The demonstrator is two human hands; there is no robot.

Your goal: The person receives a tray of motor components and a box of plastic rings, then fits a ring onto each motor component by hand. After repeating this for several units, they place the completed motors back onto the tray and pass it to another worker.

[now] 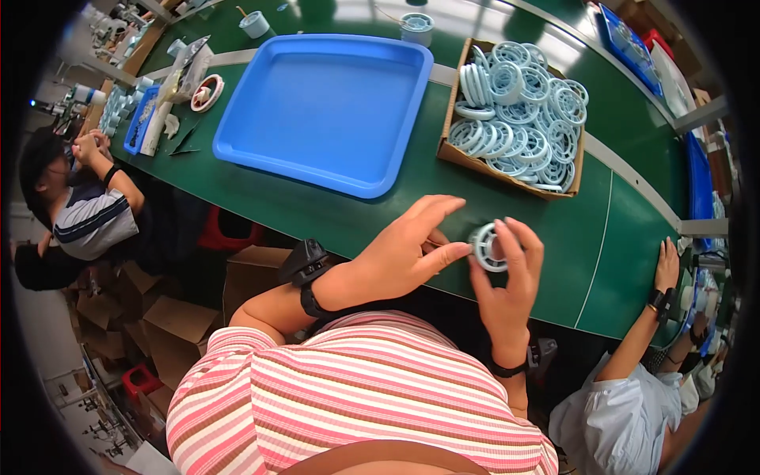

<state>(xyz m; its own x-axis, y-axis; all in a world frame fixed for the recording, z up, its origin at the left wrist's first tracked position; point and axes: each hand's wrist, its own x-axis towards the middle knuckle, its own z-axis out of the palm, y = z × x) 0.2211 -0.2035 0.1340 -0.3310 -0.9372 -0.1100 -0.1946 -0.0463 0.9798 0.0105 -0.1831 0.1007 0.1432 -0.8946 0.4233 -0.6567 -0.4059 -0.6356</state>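
Observation:
My right hand grips a pale blue plastic ring with spokes between thumb and fingers, holding it on edge near the front of the green table. Just to its left is my left hand, with index finger and thumb stretched apart. The left thumb tip reaches the ring's edge; whether it touches cannot be made out. Beyond my right hand, a cardboard box is heaped with similar pale blue rings. A blue tray with nothing in it lies beyond my left hand.
Across the green table, two pale cups stand at the back. A roll of tape and a small blue bin lie left of the tray. One person sits at the left; another person's hand rests at the right edge.

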